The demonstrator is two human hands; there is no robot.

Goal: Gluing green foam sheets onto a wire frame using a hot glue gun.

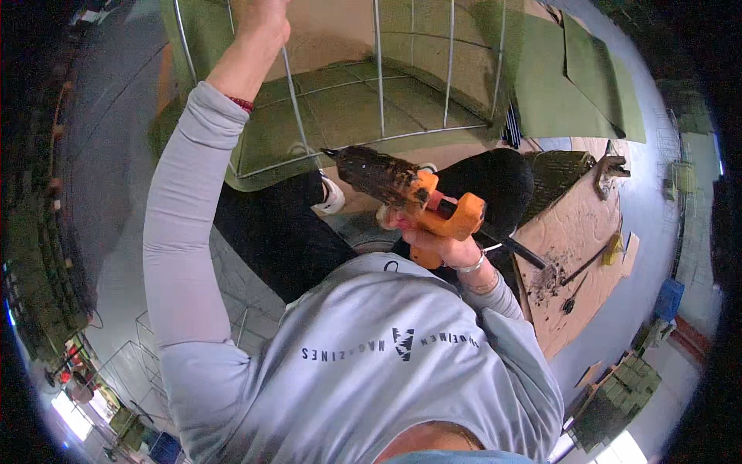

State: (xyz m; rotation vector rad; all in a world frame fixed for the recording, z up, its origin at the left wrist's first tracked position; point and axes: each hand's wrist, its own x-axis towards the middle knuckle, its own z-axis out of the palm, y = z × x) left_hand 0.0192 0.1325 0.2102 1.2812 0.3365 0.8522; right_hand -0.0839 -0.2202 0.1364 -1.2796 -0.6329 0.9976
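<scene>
My right hand (437, 241) is wrapped round the handle of an orange glue gun (461, 219), held above my lap. Dark residue crusts the gun's barrel, and its narrow tip points left toward the bottom edge of a metal wire frame (379, 73). A thick black rod or cord sticks out behind the gun; which it is I cannot tell. Green sheet material (332, 97) lines the frame. My left arm reaches up along the frame's left side. At the upper edge only part of my left hand (260, 14) shows, its fingers cut off.
On my right, a cardboard sheet (568, 321) carries dark scraps (550, 277), a yellow-ended tool (613, 249) and a dirty bracket-like metal piece (610, 174). More green sheets (541, 100) lie at the far right. Low on the left stand bare wire frames (127, 359).
</scene>
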